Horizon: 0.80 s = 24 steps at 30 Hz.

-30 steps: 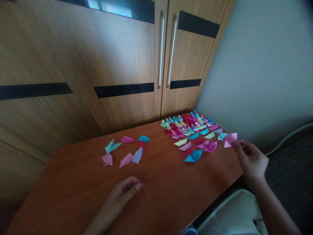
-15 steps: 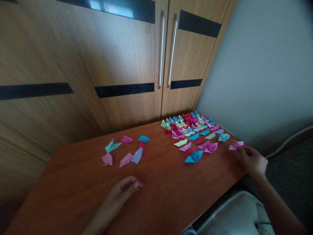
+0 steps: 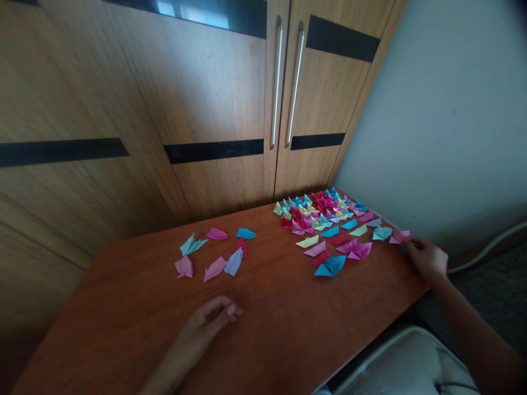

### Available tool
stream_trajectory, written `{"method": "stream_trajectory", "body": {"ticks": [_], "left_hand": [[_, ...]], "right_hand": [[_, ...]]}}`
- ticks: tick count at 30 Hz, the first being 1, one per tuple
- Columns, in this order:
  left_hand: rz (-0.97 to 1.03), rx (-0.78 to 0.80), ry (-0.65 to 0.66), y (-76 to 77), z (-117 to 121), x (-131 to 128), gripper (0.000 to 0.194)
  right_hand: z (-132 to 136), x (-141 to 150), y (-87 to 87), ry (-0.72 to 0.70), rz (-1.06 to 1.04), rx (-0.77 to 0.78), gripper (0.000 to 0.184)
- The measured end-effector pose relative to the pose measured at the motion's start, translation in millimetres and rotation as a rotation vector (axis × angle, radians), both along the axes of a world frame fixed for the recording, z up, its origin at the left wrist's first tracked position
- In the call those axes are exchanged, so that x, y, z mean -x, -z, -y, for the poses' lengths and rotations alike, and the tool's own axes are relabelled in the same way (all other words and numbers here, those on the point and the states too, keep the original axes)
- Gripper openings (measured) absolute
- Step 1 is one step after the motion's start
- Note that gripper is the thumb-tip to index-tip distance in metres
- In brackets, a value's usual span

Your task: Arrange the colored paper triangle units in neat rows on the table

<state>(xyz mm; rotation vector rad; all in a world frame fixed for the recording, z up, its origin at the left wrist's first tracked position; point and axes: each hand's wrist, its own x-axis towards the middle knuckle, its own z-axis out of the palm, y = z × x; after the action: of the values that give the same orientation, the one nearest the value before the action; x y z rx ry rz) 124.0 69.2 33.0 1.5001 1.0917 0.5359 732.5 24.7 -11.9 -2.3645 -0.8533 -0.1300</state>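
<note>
At the right end of the table, my right hand (image 3: 426, 258) pinches a pink origami boat (image 3: 399, 236) by its near side, low at the tabletop. Just left of it rests a light teal paper boat (image 3: 382, 233). Magenta (image 3: 357, 250) and blue paper boats (image 3: 330, 266) lie farther left, beside several flat folded ones. My left hand (image 3: 216, 318) rests near the table's middle, fingers curled in and thumb against them, with nothing visible in it. Beyond it lie several folded paper pieces, among them a lilac one (image 3: 234, 262) and a pink one (image 3: 214, 269).
Many small colourful paper boats (image 3: 315, 211) stand packed at the table's back right corner. Wooden cabinet doors (image 3: 218, 93) rise behind the table (image 3: 135, 318). A grey wall (image 3: 444, 120) borders the right, and a pale padded seat (image 3: 407, 362) sits below the front edge.
My right hand has moved slightly left and away from me with the pink boat, bringing it closer to the teal one. The left hand stays put. The view has shifted slightly.
</note>
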Motion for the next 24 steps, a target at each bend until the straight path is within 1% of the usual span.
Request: {"method": "stream_trajectory", "body": {"ticks": [8,12,15,19,24], "left_hand": [[-0.021,0.006,-0.004,-0.6,0.2,0.6,0.032],[-0.031,0.004,0.012,3.0,-1.1,2.2,0.033],[-0.035,0.002,0.019,6.8,-1.7,3.5,0.033],[-0.032,-0.004,0.034,9.4,-2.8,3.6,0.032],[-0.023,-0.009,0.028,9.1,-3.9,2.7,0.034]], "right_hand": [[-2.2,-25.3,10.3,0.025,0.071,0.106,0.035],[-3.3,-35.1,18.2,0.037,0.104,0.147,0.040],[-2.9,-38.3,22.5,0.001,0.113,0.170,0.042],[-0.5,-38.9,22.3,-0.040,0.134,0.187,0.045],[0.0,-39.8,15.7,-0.050,0.176,0.213,0.049]]}}
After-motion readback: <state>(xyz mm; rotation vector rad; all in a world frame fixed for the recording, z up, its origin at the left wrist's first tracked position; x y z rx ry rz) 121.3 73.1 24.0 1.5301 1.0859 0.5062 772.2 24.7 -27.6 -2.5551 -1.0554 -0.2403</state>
